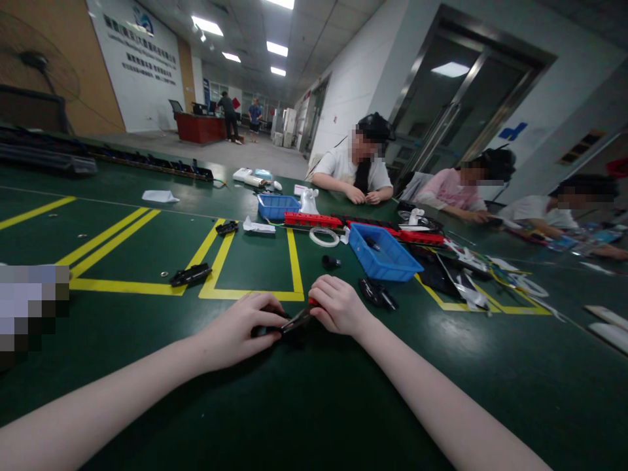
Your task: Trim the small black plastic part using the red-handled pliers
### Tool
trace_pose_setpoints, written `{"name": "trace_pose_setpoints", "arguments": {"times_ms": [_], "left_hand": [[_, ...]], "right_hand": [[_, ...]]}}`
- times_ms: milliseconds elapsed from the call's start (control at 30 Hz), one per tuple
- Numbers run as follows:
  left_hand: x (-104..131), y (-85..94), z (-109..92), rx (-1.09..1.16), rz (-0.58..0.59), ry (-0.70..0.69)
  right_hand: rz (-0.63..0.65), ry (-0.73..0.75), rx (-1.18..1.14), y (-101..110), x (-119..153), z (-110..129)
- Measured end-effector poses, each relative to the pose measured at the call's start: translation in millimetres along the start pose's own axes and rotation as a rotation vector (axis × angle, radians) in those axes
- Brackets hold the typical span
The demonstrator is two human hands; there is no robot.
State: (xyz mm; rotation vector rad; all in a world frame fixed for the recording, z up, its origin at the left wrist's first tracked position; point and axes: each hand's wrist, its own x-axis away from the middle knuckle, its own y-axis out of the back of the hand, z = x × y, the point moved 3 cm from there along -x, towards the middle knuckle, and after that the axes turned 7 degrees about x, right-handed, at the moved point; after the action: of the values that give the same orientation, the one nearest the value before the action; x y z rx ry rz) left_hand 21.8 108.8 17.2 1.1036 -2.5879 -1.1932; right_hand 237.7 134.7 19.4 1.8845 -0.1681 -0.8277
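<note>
My left hand [250, 330] is closed round a small black plastic part, mostly hidden by the fingers, low over the green table. In my right hand [341, 304] is a pair of red-handled pliers [297, 320], its metal jaws pointing left and touching or nearly touching the black part. Fingers cover most of the handles. To the right of my right hand lie black plastic pieces [377, 294]. A short black cylinder [330, 262] lies just beyond that hand. Farther left rests a long black part [191, 275] on the yellow tape.
A blue bin [385, 252] with a black piece inside stands beyond my right hand; a smaller blue bin [278, 207] is farther back. Red and black strips [314, 220] and a white ring [324, 237] lie between. Several people sit along the far side and right.
</note>
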Motion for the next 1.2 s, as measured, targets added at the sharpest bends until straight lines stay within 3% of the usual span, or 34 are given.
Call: {"name": "trace_pose_setpoints", "arguments": {"times_ms": [567, 900, 1200], "left_hand": [[-0.6, 0.4, 3.1, 0.023, -0.047, 0.044], [0.8, -2.3, 10.6, -0.099, -0.134, -0.014], [1.4, -6.7, 5.1, -0.216, -0.148, -0.134]], "right_hand": [[0.077, -0.003, 0.108, 0.4, -1.5, 7.9], [0.098, -0.067, 0.059, 0.1, -5.2, 5.9], [0.256, -0.068, -0.082, -8.3, -7.5, 1.1]]}}
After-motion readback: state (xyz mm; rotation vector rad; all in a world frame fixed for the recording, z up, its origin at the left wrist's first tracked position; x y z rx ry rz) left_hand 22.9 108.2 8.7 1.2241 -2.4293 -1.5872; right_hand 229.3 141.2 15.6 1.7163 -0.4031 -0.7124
